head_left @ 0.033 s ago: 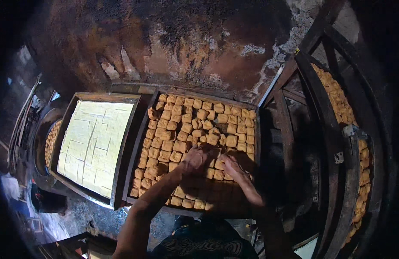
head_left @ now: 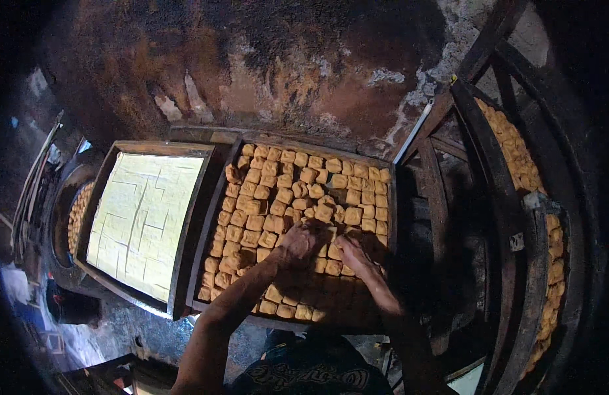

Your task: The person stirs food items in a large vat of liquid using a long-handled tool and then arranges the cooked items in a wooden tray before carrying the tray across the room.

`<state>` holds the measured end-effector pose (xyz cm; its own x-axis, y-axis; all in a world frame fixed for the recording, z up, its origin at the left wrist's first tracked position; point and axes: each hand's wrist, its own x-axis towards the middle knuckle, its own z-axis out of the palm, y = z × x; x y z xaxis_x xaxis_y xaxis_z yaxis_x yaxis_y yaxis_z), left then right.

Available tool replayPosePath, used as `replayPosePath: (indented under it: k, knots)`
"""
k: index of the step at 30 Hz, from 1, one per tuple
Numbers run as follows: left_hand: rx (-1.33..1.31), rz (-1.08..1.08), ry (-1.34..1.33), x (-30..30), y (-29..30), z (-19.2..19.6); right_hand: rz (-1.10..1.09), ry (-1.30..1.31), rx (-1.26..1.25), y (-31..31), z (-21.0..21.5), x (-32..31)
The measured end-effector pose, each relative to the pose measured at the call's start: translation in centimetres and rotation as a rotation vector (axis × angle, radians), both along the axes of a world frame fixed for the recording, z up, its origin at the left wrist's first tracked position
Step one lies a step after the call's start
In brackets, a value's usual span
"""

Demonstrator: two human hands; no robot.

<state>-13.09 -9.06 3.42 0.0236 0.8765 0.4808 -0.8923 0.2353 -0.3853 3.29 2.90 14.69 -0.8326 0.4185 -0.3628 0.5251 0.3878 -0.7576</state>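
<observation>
Nearest to the viewer, two bare forearms are seen rising from the lower edge toward a shallow dark wooden tray (head_left: 212, 217) that is filled with small golden-brown fried cubes (head_left: 265, 197). The left hand (head_left: 303, 240) is laid knuckles-up on the cubes near the middle of the tray, with its fingers curled loosely over a few pieces; whether a cube is really gripped cannot be told. The right hand (head_left: 354, 257) is placed just beside it on the right, flat and mostly open, the fingers pointing far and left, touching the cubes beneath. The unsorted, tilted cubes lie directly under and just beyond both hands, so the left hand is a little nearer to them. The long axis of the tray runs left to right. On the left, touching this tray, a second wooden tray (head_left: 103, 172) with a pale yellow slab scored into blocks (head_left: 146, 217) is seen. On the far right, a dark wooden rack (head_left: 508, 217) with more golden cubes is standing. Behind everything, a stained, peeling brown wall (head_left: 284, 66) is visible.
</observation>
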Motion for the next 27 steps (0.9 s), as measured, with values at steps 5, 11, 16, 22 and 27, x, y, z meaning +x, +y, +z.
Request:
replayPosePath:
  k: [5, 11, 16, 22, 27]
  knots:
    - [-0.230, 0.168, 0.142, 1.5, 0.5, 3.4, 0.261, 0.167, 0.381, 1.7, -0.1, 2.2]
    - [-0.019, -0.184, -0.022, 1.6, 0.8, 5.1, 0.059, 0.396, 0.137, 2.7, 2.3, -0.1]
    - [0.040, -0.034, 0.027, 0.1, 0.2, 1.3, 0.238, 0.107, 0.483, 3.9, 4.7, -4.1]
    - [-0.249, -0.526, -0.396, -2.4, 3.4, 3.9, 0.180, 0.075, 0.294, 9.7, 2.3, -3.1]
    - [-0.025, 0.289, 0.237, -1.2, 7.4, 1.7, 0.197, 0.257, 0.517, 9.3, -0.9, -2.8]
